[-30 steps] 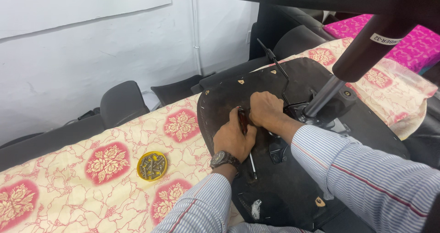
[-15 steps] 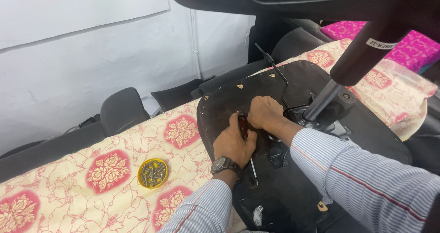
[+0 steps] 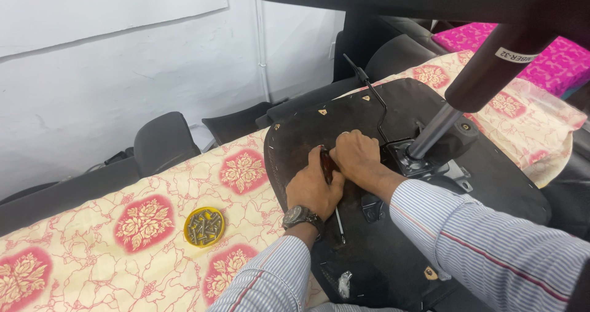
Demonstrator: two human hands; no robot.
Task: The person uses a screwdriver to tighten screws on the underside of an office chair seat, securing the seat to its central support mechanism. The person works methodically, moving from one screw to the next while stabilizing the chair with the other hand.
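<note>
Near edge: two sleeves of pale striped shirt cloth come in from the bottom, the left one ending at a dark round wristwatch [image 3: 299, 215].
Left hand [image 3: 314, 188]: rests on the upturned black underside of an office chair seat [image 3: 491, 171], fingers curled tight around the dark reddish handle of a screwdriver [image 3: 327, 164]; its thin metal shaft runs back toward the near edge, past the wrist.
Right hand [image 3: 355, 155]: just right of the left hand and touching it, fingers bent and closed down over the top of the same handle, knuckles up; whether the fingers wrap fully around it cannot be told.
Seat underside: lies flat on the worktop, taking up the near right and middle of the scene, with small brass-coloured fittings along its rim.
Right of the hands: a grey metal mounting plate [image 3: 410, 162] with a shiny gas-lift column [image 3: 434, 129] rising up and to the right into a black sleeve.
Worktop [image 3: 80, 263]: covered by a cream cloth with red floral medallions.
Left of the hands: a small round yellow lid holding dark screws [image 3: 204, 226], apart from the seat.
Far side: black chair parts [image 3: 165, 141] against a white wall [image 3: 123, 72]; a pink patterned cloth [image 3: 553, 60] at far right.
</note>
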